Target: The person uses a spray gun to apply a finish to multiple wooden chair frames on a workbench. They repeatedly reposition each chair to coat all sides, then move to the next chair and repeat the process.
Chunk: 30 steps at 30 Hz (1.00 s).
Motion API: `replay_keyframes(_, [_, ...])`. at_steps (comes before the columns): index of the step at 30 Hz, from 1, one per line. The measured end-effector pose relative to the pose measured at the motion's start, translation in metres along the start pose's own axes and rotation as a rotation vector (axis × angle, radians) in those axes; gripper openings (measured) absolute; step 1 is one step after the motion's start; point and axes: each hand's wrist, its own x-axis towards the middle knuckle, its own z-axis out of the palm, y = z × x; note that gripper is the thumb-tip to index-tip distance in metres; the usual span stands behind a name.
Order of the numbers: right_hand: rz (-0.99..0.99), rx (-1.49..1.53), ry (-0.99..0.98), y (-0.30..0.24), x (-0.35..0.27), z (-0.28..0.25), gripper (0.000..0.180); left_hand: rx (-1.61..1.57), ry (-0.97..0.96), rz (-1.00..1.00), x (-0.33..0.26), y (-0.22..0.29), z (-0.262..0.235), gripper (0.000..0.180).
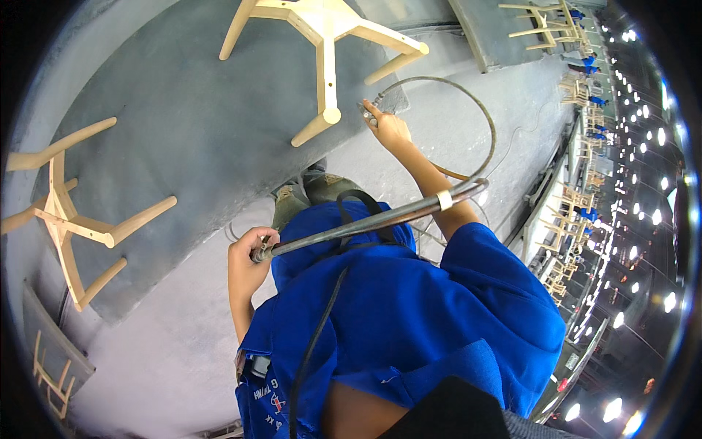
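Hose (351, 228) was gripped in my left hand (250, 257), gray tool (367, 115) in my right hand (389, 130) (its loop (493, 132), swung, could snag the wooden frame (326, 73)).

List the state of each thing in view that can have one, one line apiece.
Left hand: curled around a metal fitting
Right hand: gripping a small metal tool
Thin hose: curved in a wide loop
Pale band: wrapped round the bundled hoses
Upper wooden frame: assembled, legs joined on
Left wooden frame: assembled, legs joined on
Ceiling lights: lit
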Motion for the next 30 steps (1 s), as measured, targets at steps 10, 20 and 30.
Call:
replay_keyframes(10, [0.401, 1.693, 0.075, 0.097, -0.071, -0.074, 0.071, -0.028, -0.083, 0.028, 0.023, 0.051, 0.105, 0.014])
replay_keyframes(20, [0.270, 1.519, 0.497, 0.160, -0.097, -0.124, 0.025, 0.276, -0.299, 0.050, 0.050, 0.098, 0.205, 0.018])
replay_keyframes(30, [-0.057, 2.214, -0.383, 0.160, -0.102, -0.050, 0.046, 0.340, -0.180, -0.010, 0.029, 0.102, 0.270, 0.025])
